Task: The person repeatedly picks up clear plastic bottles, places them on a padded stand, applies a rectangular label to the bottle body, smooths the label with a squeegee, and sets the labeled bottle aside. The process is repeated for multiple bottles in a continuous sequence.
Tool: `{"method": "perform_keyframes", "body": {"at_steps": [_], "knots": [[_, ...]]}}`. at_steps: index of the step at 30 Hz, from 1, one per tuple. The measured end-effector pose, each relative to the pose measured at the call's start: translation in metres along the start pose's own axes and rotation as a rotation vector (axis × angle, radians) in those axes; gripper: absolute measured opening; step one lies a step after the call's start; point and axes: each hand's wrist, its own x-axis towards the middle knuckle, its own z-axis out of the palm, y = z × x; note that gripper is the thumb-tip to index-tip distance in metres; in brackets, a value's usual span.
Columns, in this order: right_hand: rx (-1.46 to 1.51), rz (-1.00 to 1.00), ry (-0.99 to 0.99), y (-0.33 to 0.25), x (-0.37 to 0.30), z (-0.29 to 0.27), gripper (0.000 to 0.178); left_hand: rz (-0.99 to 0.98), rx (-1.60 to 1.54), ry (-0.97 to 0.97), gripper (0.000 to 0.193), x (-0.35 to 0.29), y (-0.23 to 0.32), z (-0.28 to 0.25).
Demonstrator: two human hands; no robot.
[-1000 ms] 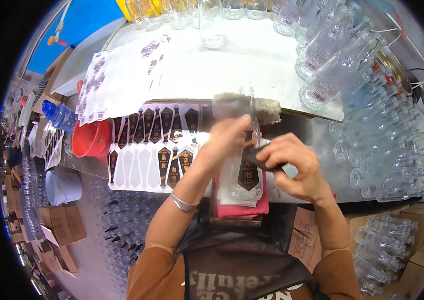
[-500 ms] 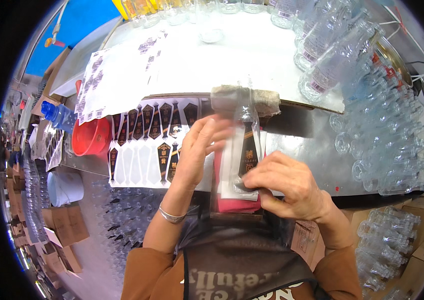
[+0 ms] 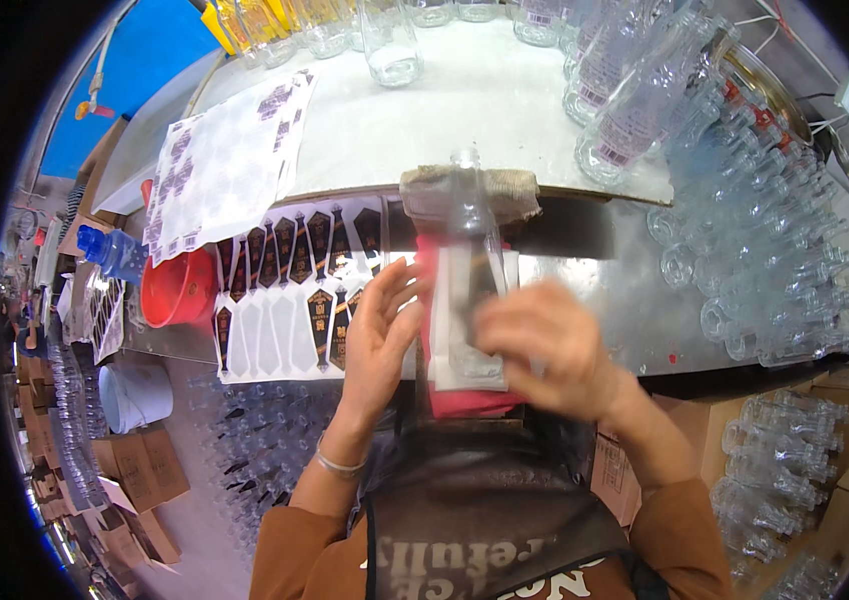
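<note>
A clear glass bottle [image 3: 472, 228] lies in front of me, its neck propped on a rolled beige cloth [image 3: 419, 197]. A black tie-shaped label is on its side, partly behind my hand and blurred. White sheets [image 3: 499, 382] and a pink-red cloth [image 3: 444, 405] lie beneath the bottle. My left hand [image 3: 382, 335] is just left of the bottle, apart from it, fingers extended and holding nothing. My right hand [image 3: 549, 345] is over the bottle's lower right side, its fingers smeared by motion. A sheet of black tie-shaped labels [image 3: 279, 330], with several spots peeled bare, lies to the left.
Printed white label sheets [image 3: 219, 165] lie on the raised white table [image 3: 424, 130]. Clear bottles [image 3: 624, 135] stand at the far right, and rows of bottles [image 3: 764, 260] lie beyond my right hand. A red basin [image 3: 179, 290] is at left. Cardboard boxes [image 3: 149, 470] sit below.
My left hand has moved down and away from the bottle's upper part. My right hand has lifted slightly and moved along the label. The view has shifted a little.
</note>
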Motion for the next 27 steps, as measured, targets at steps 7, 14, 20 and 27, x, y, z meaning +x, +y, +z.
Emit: {"method": "perform_keyframes", "body": {"at_steps": [7, 14, 20, 27], "knots": [[0.11, 0.35, 0.165, 0.027, 0.005, -0.006, 0.023, 0.109, 0.241, -0.055, 0.063, -0.013, -0.008, 0.028], [0.245, 0.098, 0.033, 0.002, -0.06, 0.003, 0.026, 0.139, 0.396, -0.056, 0.068, -0.014, -0.034, 0.028], [0.194, 0.341, 0.081, -0.001, -0.031, -0.016, 0.032, 0.136, 0.347, -0.066, 0.068, -0.015, -0.033, 0.027], [-0.028, 0.225, 0.14, 0.039, 0.036, -0.017, 0.029, 0.186, 0.321, -0.109, 0.079, -0.017, -0.027, 0.025]]}}
